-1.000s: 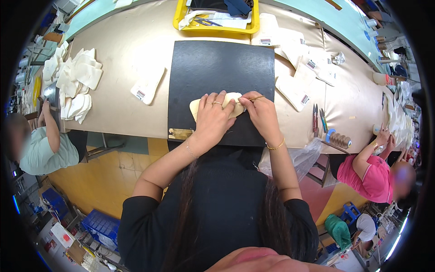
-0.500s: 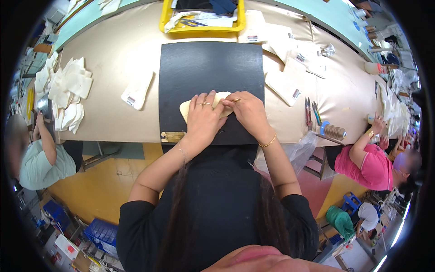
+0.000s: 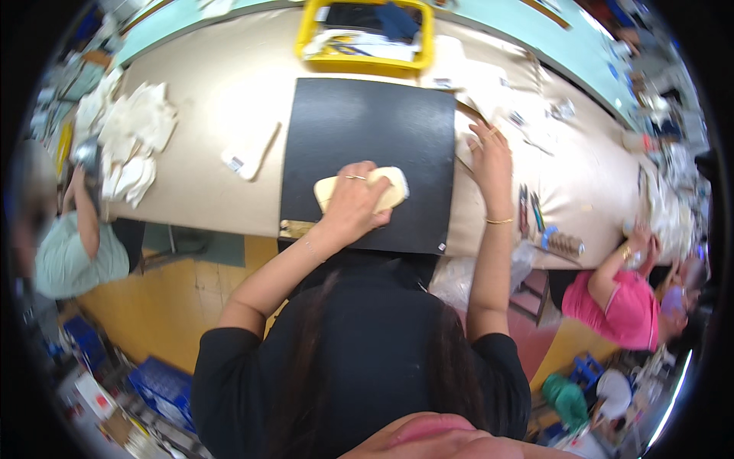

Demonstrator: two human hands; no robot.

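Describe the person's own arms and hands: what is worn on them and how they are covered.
Both forearms are bare. Short black sleeves end above the elbows. The left hand wears a thin ring on one finger. The right hand also shows a ring on a finger, and a slim gold-coloured bangle circles the right wrist. No gloves or watch are visible.

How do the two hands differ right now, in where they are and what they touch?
The left hand lies on the black mat, pressing on the cream piece; the right hand is off the mat's right edge, on the beige tabletop by pale pieces there. The left hand covers much of its piece; the right hand's fingers are spread and grip nothing clearly. Both lie palm down.
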